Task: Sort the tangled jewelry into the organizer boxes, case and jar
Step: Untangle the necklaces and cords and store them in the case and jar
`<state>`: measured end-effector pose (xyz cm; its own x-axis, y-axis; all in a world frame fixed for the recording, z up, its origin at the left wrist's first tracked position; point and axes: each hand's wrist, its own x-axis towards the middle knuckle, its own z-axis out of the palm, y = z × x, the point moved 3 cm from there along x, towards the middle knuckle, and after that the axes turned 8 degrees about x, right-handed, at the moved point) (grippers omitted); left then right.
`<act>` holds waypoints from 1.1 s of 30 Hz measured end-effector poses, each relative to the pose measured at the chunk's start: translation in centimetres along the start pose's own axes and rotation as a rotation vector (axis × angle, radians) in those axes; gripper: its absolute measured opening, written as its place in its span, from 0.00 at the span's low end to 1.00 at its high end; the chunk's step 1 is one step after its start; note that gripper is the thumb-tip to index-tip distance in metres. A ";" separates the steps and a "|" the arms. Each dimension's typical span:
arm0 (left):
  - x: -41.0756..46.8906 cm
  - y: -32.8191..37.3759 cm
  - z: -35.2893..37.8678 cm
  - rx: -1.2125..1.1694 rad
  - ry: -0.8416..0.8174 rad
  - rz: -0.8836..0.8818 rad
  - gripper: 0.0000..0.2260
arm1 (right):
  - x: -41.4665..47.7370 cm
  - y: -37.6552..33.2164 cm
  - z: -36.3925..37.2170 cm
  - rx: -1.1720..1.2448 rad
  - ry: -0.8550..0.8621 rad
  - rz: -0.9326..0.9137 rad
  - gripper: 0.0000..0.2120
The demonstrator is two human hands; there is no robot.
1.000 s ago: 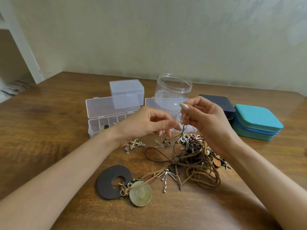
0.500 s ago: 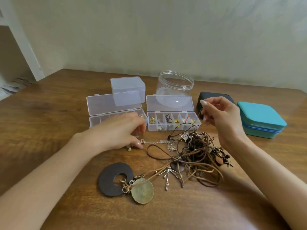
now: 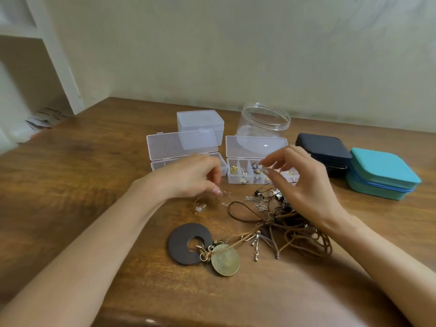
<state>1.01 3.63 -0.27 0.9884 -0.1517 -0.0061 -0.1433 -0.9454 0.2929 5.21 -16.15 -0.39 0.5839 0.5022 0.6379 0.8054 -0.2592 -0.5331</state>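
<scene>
Few small gold charms [image 3: 233,170] lie in the clear divided plastic box [image 3: 245,180] before the clear round plastic jar [image 3: 263,121]; the brown-cord jewelry tangle [image 3: 290,223], nearer, is mostly unsorted. The left hand [image 3: 188,179], fingers curled, perhaps pinches a thin silver chain [image 3: 249,198] (blurred); right hand [image 3: 304,187]: cannot tell.

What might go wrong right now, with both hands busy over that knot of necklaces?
1. The left hand works at a thin silver chain that leads toward the cord tangle. A hard tug may tighten the knot or snap it.
2. The right hand hovers by the open organizer box. A snagged cord might spill its sorted charms.
3. The small pearl piece may get swept aside.
</scene>
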 end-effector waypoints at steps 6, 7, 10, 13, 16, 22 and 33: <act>-0.4 0.2 -2.2 -0.522 0.264 0.143 0.06 | 1.4 -2.5 4.1 0.380 -0.295 0.198 0.30; -0.7 0.0 -2.5 -0.603 0.312 0.154 0.06 | 2.0 -2.7 4.5 0.450 -0.267 0.239 0.28; -1.6 -1.0 -2.8 -0.915 0.411 0.159 0.04 | 3.8 -3.3 4.5 0.575 -0.189 0.308 0.17; -3.5 -2.5 -2.6 -1.125 0.454 0.093 0.04 | 5.5 -4.5 4.5 0.561 -0.200 0.256 0.07; -4.8 -3.6 -2.4 -1.230 0.519 0.023 0.04 | 6.6 -5.0 4.8 0.493 -0.260 0.224 0.05; -6.4 -4.3 -3.9 -1.492 0.592 -0.017 0.06 | 7.8 -5.2 5.5 0.522 -0.261 0.242 0.04; -7.2 -6.3 -1.8 -1.131 0.733 -0.347 0.04 | 11.2 -6.5 2.8 0.672 -0.235 0.407 0.08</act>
<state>-5.12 11.17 -0.34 0.8157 0.5566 0.1574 -0.1183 -0.1058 0.9873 6.28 -6.50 8.66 0.7199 0.6550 0.2296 0.2584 0.0540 -0.9645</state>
